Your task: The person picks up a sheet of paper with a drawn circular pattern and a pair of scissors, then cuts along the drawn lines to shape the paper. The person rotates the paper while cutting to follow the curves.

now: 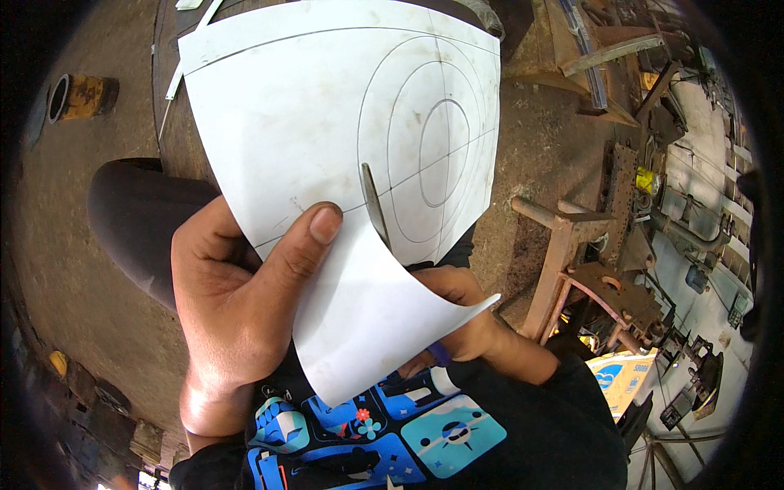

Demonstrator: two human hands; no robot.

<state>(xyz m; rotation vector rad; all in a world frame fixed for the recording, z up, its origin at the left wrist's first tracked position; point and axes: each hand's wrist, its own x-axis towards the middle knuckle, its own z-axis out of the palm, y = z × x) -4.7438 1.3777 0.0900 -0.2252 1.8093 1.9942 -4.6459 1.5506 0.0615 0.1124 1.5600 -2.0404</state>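
Observation:
A large sheet of white paper (pixel 278 122) fills the middle, drawn with several rings inside one another, crossing straight lines and a curved line near its far edge. My left hand (pixel 233 306) grips its near left side, thumb on top and fingers underneath. The scissors' metal blade (pixel 375 208) shows above the sheet at the outer ring's left side. A cut flap curls up toward me. Behind that flap, my right hand (pixel 467 314) is closed round the scissors; a bit of purple handle shows, and most of the fingers are hidden.
My dark-clothed knee (pixel 151 224) is left of the sheet. A rusty yellow pipe piece (pixel 82 98) rests on the brown floor at the far left. To the right stand a rusty metal frame (pixel 555 261), a yellow and white box (pixel 625 376) and assorted metal parts.

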